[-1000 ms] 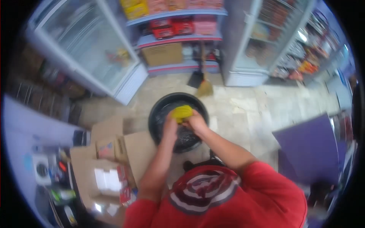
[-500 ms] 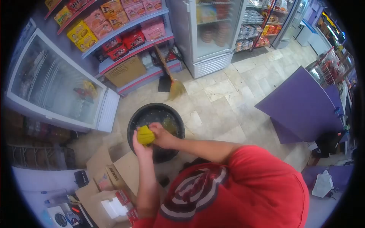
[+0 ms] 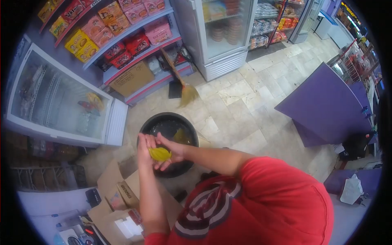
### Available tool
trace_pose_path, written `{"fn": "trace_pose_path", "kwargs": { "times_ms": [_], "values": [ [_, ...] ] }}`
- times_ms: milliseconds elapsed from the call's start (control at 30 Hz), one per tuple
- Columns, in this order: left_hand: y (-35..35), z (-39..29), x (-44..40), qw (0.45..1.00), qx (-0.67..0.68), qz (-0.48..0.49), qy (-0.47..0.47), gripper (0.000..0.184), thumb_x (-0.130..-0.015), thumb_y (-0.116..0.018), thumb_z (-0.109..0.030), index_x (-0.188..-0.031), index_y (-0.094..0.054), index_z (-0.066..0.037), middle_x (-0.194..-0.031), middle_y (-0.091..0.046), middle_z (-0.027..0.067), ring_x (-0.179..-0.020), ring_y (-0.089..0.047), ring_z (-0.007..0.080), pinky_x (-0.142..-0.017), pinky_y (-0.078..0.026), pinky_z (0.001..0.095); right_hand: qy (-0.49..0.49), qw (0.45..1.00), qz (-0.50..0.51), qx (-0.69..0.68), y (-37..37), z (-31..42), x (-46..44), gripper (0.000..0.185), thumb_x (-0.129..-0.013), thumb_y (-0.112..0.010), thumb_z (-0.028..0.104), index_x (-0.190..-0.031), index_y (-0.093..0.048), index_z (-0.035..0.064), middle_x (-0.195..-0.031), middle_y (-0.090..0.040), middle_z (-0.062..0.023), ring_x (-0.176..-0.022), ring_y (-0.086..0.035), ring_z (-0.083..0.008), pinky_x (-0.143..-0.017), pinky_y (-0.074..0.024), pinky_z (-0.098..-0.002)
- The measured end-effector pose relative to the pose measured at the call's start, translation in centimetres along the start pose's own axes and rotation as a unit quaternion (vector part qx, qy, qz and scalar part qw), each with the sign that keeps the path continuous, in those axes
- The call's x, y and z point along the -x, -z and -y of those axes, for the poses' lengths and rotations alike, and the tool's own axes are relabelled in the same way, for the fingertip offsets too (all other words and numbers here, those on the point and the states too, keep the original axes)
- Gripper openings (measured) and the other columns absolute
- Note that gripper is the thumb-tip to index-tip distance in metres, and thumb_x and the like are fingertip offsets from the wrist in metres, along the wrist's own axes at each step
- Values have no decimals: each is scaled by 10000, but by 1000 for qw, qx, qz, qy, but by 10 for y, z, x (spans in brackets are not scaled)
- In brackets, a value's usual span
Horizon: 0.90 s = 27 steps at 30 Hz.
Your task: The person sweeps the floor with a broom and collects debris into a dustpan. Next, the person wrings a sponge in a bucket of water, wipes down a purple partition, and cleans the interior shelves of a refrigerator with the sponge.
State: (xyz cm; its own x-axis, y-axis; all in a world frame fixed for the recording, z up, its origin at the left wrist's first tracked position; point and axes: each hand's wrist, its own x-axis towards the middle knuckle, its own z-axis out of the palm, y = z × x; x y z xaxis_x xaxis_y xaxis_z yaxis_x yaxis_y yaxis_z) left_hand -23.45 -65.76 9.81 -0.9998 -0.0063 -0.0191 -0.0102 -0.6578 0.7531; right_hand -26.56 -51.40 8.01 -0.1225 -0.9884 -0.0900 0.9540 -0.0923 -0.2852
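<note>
"Over the black tub (image 3: 168, 114), where's the yellow cloth (image 3: 160, 154)?"
"Btwn L hand (image 3: 145, 148) & R hand (image 3: 176, 151), touching both; long axis approx. crosswise, palm to palm."
"Grip?"
"Both part-open, fingers cupped loosely, cloth resting in them; neither's nearer."

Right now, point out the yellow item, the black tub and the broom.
Yellow item (image 3: 160, 154): head view, its visible middle.
Black tub (image 3: 168, 115): head view, its far rim.
Broom (image 3: 188, 94): head view, its bristles.
</note>
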Motion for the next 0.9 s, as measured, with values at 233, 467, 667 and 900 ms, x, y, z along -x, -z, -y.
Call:
{"fn": "trace_pose_path", "kwargs": {
  "times_ms": [233, 467, 667, 900],
  "values": [
    [20, -5, -20, 953, -234, -173, 89, 323, -927, -547, -363, -814, -560, -61, -598, -439, 2, -597, -463, 139, -536, -399, 280, 17, 938, -93, 333, 40, -3, -40, 707, -757, -701, 396, -1285, -384, 49, -826, -639, -95, -742, -658, -249, -592, -516, -328],
    [113, 69, -25, 889, -306, -324, 103, 255, -921, -563, -262, -1008, -619, -29, -709, -567, 33, -659, -538, 132, -580, -434, 258, 38, 632, -327, 702, 28, -22, -36, 616, -763, -635, 219, -1266, -367, -16, -849, -640, -169, -756, -660, -291, -607, -511, -407],
    [101, 102, -13, 844, -115, -521, 51, 367, -930, -532, -258, -1209, -512, -22, -1104, -553, 109, -933, -564, 189, -783, -470, 331, 195, 291, -294, 889, 85, -50, -37, 435, -815, -521, 186, -1196, -425, -3, -880, -643, -224, -721, -657, -321, -632, -509, -453],
    [-54, -10, 47, 850, -484, -137, -157, 483, -869, -540, -134, -1326, -393, -85, -1307, -433, 116, -1174, -474, 267, -980, -385, 397, 4, 824, -175, 539, 13, 40, -5, 238, -762, -630, 172, -948, -532, 62, -730, -602, -69, -584, -588, -174, -512, -470, -324]
  ]
}}
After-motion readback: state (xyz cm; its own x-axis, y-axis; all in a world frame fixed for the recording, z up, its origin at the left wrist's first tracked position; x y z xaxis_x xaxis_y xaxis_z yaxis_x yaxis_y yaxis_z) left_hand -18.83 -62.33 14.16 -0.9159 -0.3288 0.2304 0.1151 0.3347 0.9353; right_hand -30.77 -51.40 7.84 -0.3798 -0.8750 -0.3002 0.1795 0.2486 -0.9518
